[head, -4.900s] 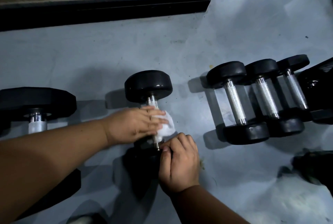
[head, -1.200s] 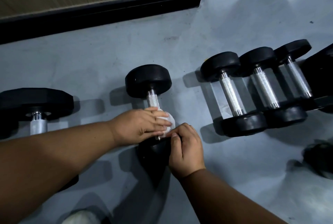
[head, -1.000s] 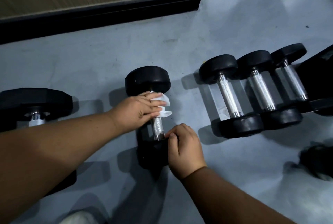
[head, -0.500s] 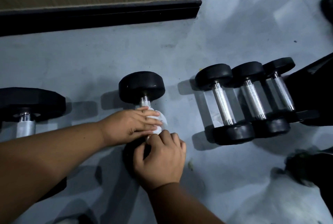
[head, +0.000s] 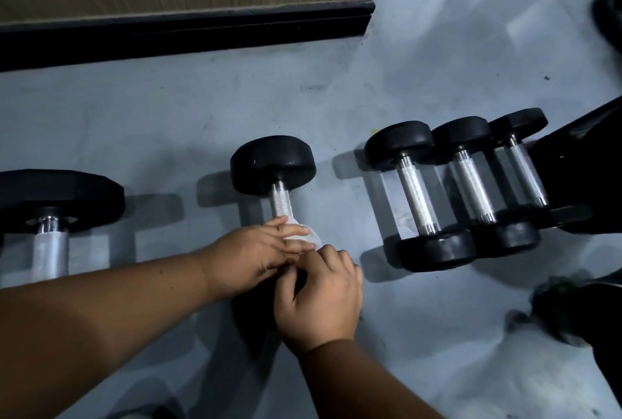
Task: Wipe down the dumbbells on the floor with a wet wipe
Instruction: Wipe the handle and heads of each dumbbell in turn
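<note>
A black dumbbell with a knurled steel handle lies on the grey floor at the centre. My left hand is wrapped round the lower part of its handle with a white wet wipe under the fingers. My right hand grips the dumbbell's near head, which it hides almost fully. Three smaller dumbbells lie side by side to the right.
A large dumbbell lies at the left edge. A wooden panel with a black skirting runs along the back. Dark equipment stands at the right, and a dark blurred object sits lower right.
My left hand slid the wipe up the handle toward the far head, then back down to the near end. My right hand shifted further over the near head.
</note>
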